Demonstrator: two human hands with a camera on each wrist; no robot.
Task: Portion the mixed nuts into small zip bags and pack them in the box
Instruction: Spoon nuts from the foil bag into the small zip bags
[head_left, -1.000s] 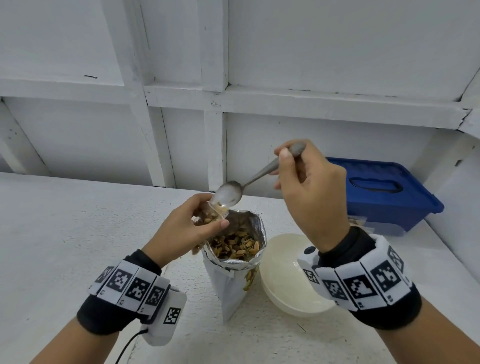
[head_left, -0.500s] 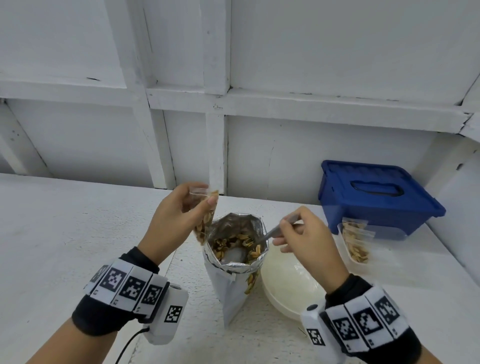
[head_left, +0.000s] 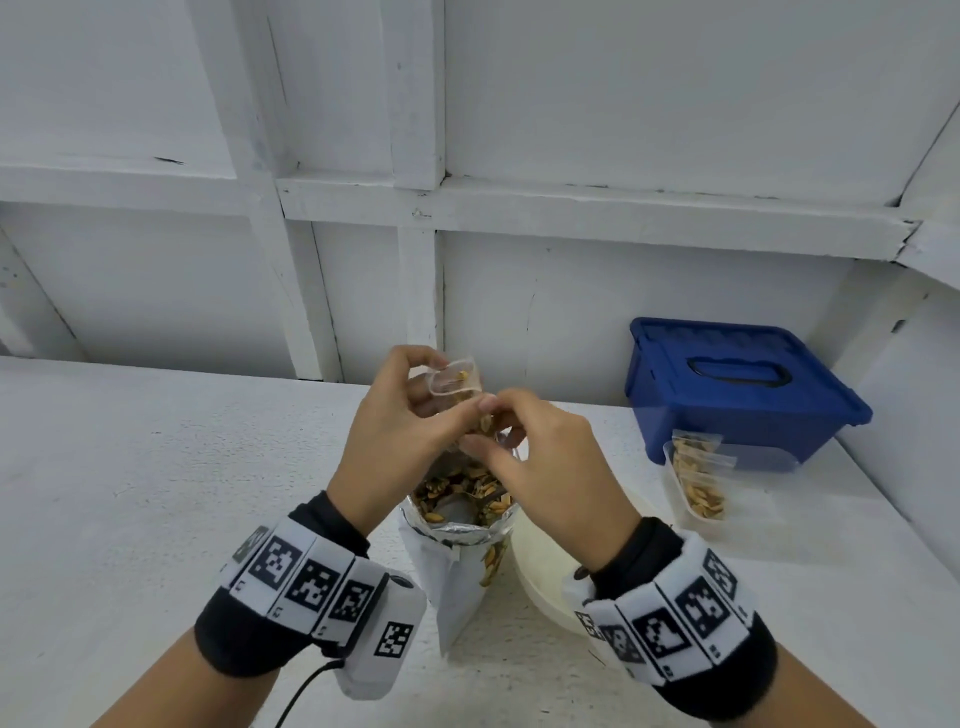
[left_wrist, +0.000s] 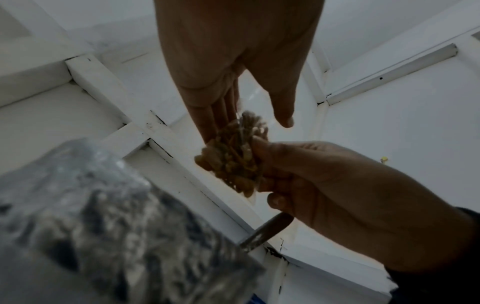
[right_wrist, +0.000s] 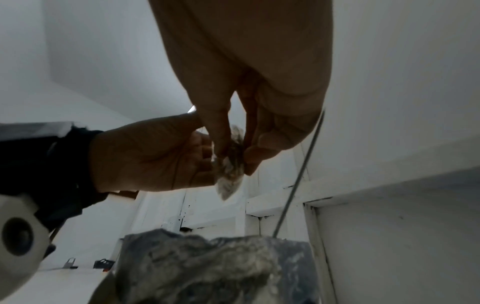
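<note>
Clear plastic, the small zip bag (head_left: 457, 382) sits half full of nuts above the foil pouch (head_left: 457, 525), gripped by the left hand (head_left: 395, 436) with fingers curled round it; the right hand (head_left: 545, 467) pinches its lower part. A cream bowl (head_left: 540, 577) stands beside the pouch, filled bags (head_left: 698, 478) lean in a clear tub before the blue box (head_left: 737, 384).

Left wrist view: right fingers (left_wrist: 270, 164) curl against the nut-filled bag, a spoon handle (left_wrist: 267, 228) juts from the pouch.

Right wrist view: thumb and forefinger (right_wrist: 221, 131) nip the bag (right_wrist: 230, 174).
</note>
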